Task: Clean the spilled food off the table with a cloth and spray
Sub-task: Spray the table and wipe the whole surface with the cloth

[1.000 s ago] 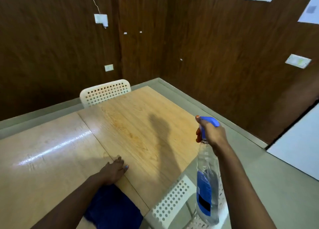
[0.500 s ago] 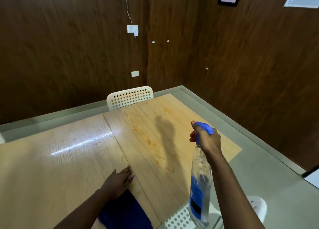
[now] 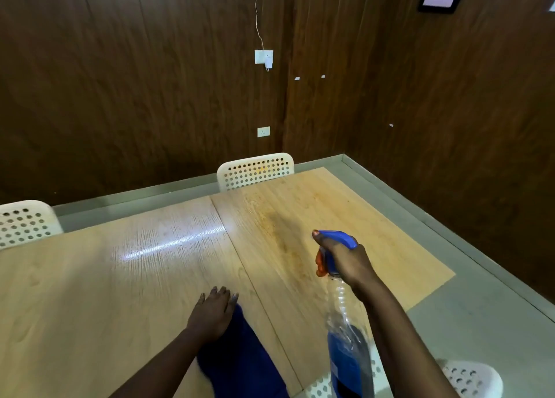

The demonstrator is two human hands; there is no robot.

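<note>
With the right hand (image 3: 345, 262) clenched around the spray bottle (image 3: 348, 337), nozzle aimed at the orange-brown food smear (image 3: 282, 238), short even squeezes suit best, while the left hand (image 3: 214, 312) lies flat, fingers straight, on the blue cloth (image 3: 243, 358) near of the smear.

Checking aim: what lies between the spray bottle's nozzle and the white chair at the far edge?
In the head view, only tabletop bearing the orange-brown smear separates spray bottle and chair.
</note>
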